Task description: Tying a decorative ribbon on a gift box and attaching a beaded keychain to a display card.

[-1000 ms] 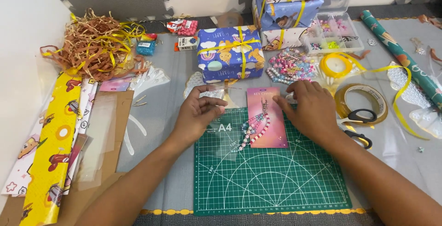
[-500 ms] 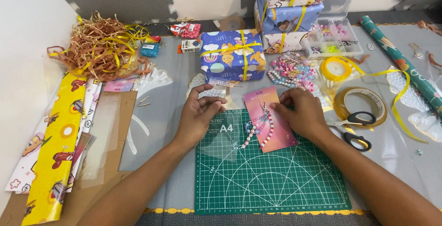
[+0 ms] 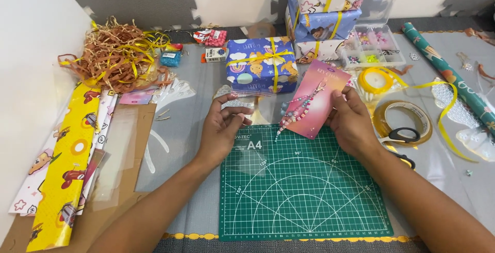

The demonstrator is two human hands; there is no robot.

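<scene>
Card (image 3: pixel 315 102), pink with a beaded keychain (image 3: pixel 295 110) on it, is tilting up-right above the green cutting mat (image 3: pixel 304 191). I'm pinching its right edge in my right hand (image 3: pixel 353 121); my left hand (image 3: pixel 223 127) is holding a clear sleeve (image 3: pixel 246 103) half-curled. I'm judging it best to line the card's long axis up with the sleeve's mouth.

Both forearms are bare, no sleeves, rings or watch visible.
</scene>
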